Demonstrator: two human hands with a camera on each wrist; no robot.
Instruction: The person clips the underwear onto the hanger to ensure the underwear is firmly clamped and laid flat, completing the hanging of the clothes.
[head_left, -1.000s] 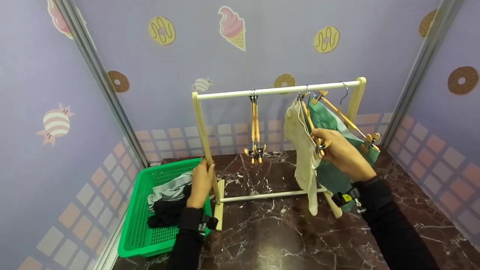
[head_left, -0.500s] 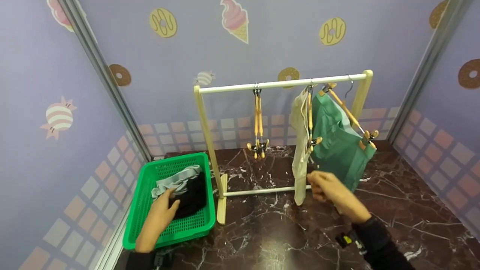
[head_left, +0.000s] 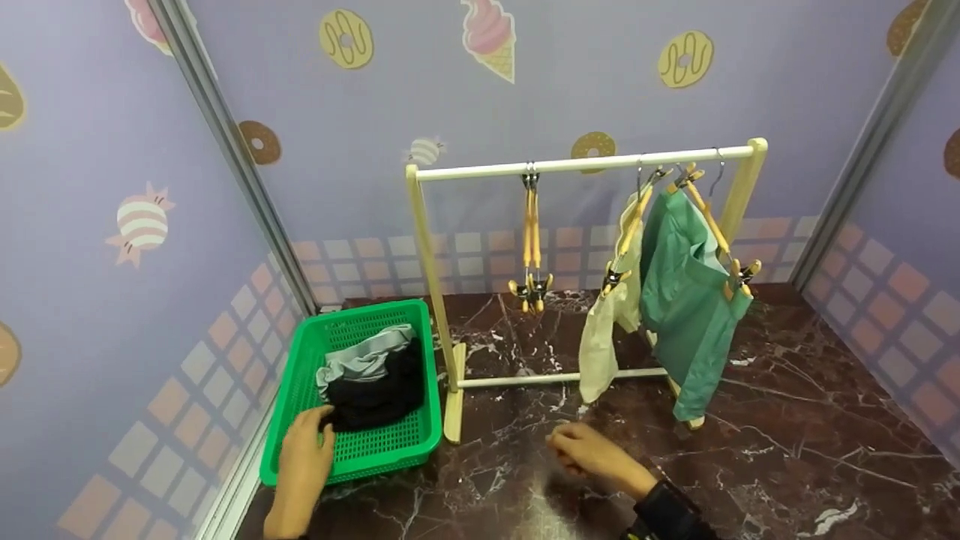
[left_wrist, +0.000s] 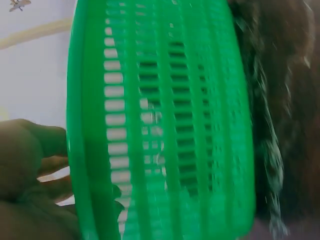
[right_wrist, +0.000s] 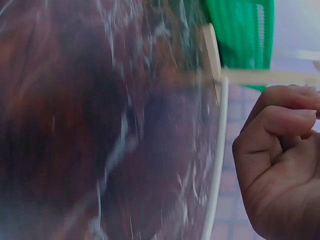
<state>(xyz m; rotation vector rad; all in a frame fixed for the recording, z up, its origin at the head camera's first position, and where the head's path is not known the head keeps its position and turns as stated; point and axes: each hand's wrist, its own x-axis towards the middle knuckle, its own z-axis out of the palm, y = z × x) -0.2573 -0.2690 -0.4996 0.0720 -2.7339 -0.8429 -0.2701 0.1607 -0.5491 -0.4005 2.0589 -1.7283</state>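
Observation:
My left hand (head_left: 306, 454) hovers over the front left rim of a green plastic basket (head_left: 439, 390), fingers fairly straight and holding nothing. Grey cloth (head_left: 367, 358) and black cloth (head_left: 382, 397) lie inside the basket. My right hand (head_left: 596, 455) is in the air over the tabletop, in front of the garment rack, its fingers loosely curled around nothing. A beige garment (head_left: 600, 345) and green trousers (head_left: 686, 315) hang from clip hangers on the rack. In the left wrist view, the basket wall (left_wrist: 160, 125) stands beside my blurred fingers.
The wooden rack has a white top rail (head_left: 480, 172) and a lower bar (head_left: 517, 380). Bare clip hangers (head_left: 531, 232) hang near its middle. Dark marbled tabletop (head_left: 810, 420) lies beneath, with patterned walls (head_left: 375, 112) around.
My right hand has let go of the beige garment's hanger and moved down and left; the garment has swung round. My left hand has left the rack's post and moved to the basket.

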